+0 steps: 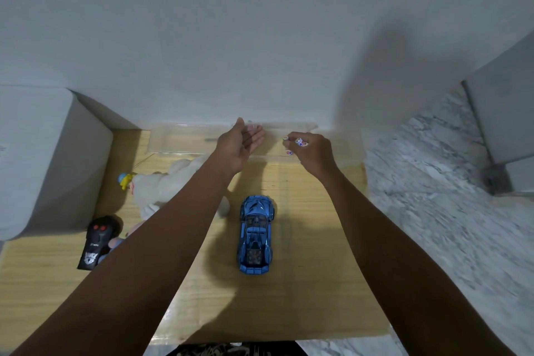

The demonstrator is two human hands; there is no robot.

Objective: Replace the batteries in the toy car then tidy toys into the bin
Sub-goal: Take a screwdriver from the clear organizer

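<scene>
Fingers: right hand [313,153] pinching batteries [297,142] over clear bin [173,139], left hand [241,144] splayed, nothing held — toy car [255,234], remote [96,243], plush [161,191] not binned yet.

Both arms reach forward: left hand [242,144] open, palm inward; right hand [310,150] fingers curled in a closed grip.

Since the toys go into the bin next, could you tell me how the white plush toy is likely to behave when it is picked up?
The white plush toy looks soft and fluffy, so it will probably sag and flop rather than keep its shape. It seems light for its bulk. Lying slumped on the wooden board, it is unlikely to roll, and a loose grip should hold it.
</scene>
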